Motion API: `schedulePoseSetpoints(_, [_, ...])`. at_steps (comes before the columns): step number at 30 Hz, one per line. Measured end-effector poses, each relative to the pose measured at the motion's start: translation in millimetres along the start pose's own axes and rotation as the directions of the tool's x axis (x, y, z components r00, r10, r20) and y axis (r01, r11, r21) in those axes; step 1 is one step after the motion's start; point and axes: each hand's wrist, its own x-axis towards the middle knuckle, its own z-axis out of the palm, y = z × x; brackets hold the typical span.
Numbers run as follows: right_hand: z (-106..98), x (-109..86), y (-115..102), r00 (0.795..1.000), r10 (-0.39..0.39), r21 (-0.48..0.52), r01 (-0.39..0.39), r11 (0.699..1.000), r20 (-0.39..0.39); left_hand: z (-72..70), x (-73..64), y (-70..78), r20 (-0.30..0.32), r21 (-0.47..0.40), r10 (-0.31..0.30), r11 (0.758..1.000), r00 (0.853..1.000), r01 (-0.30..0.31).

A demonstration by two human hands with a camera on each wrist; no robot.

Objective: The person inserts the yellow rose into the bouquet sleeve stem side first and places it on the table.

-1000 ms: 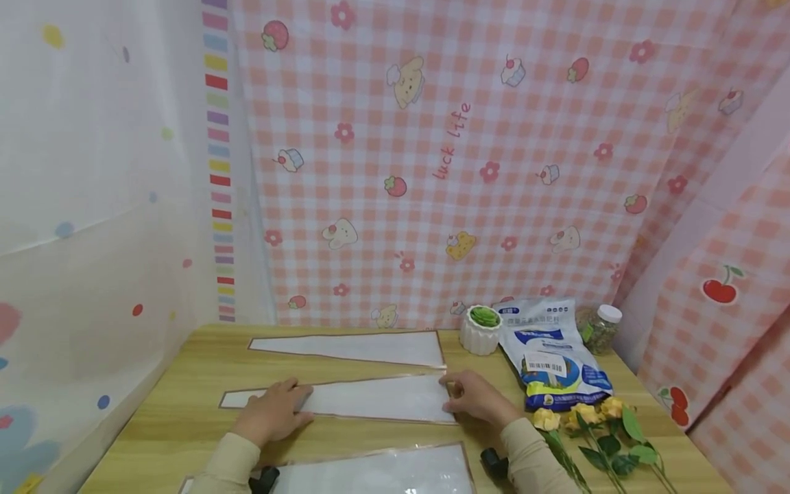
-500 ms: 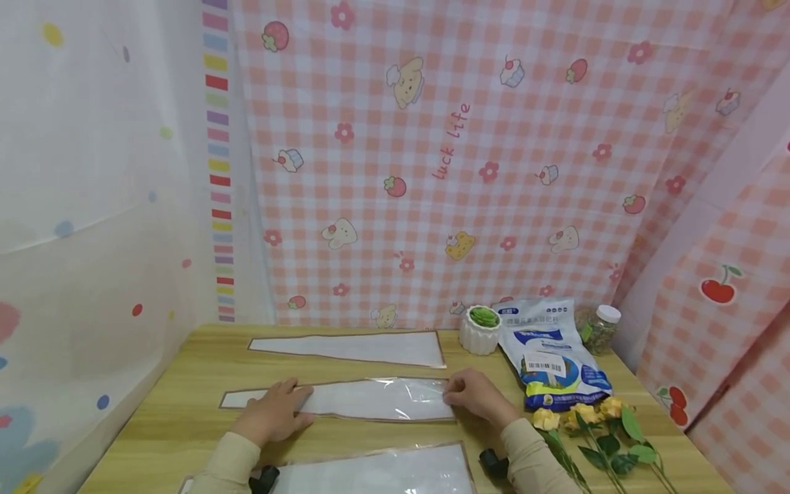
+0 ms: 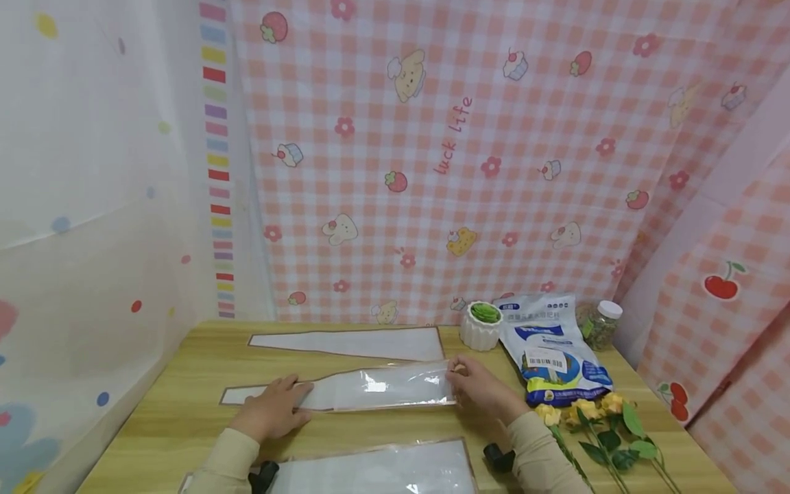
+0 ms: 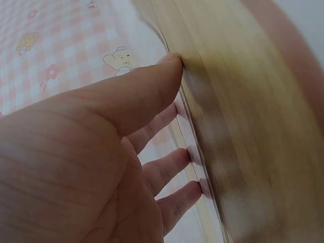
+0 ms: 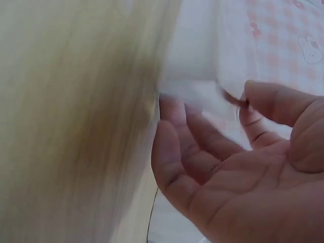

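fingers [image 5: 255,126] of the right hand pinch the wide end of the middle strip

on the worktop [image 3: 370,427], the middle strip [image 3: 395,387], white and glossy with a brown border, lies with its long axis running from the left edge side toward the right edge, roughly along the far edge. its narrow end points to the left edge, its wide end to the right edge.

the right hand [image 3: 484,391] is the nearer one to that wide end: thumb and index finger pinch its border, the other fingers loosely curved below. this end looks raised a little off the worktop and bowed. the left hand [image 3: 273,410] rests across the narrower part, fingers spread and thumb at the border facing the near edge, pressing rather than gripping, as far as can be judged.

so the relation that matters seems to be this: the strip stretches between the hands, weighed down toward the left edge, free toward the right.

the far strip [image 3: 370,342] lies beyond it, near the far edge; the near strip [image 3: 382,473] lies at the near edge. toward the far right corner stand a white pot [image 3: 480,336] and a jar [image 3: 603,326].
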Motion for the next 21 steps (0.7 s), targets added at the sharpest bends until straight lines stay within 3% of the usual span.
schedulePoseSetpoints(5, [-4.9, -1.8, -3.6, 1.0, 0.008, 0.064, -0.009, 0.998, 0.007, 0.3, -0.3, 0.7, 0.004, -0.003, -0.001, 1.0, 1.0, 0.001])
schedulePoseSetpoints(13, [-1.2, 3.0, -2.0, 0.991, -0.02, 0.216, 0.049, 0.975, -0.134, 8.5, 6.3, -5.0, -0.017, 0.013, -0.009, 1.0, 1.0, 0.009])
schedulePoseSetpoints(17, [0.2, 3.6, -5.0, 0.984, -0.029, 0.171, 0.06, 0.983, -0.178, 8.3, 6.3, -5.3, -0.015, 0.026, -0.017, 1.0, 1.0, 0.018])
schedulePoseSetpoints(21, [-0.9, 3.0, -9.1, 0.983, -0.052, 0.123, 0.074, 0.99, -0.175, 3.2, 3.5, -1.4, 0.006, 0.021, -0.024, 0.999, 1.0, 0.024])
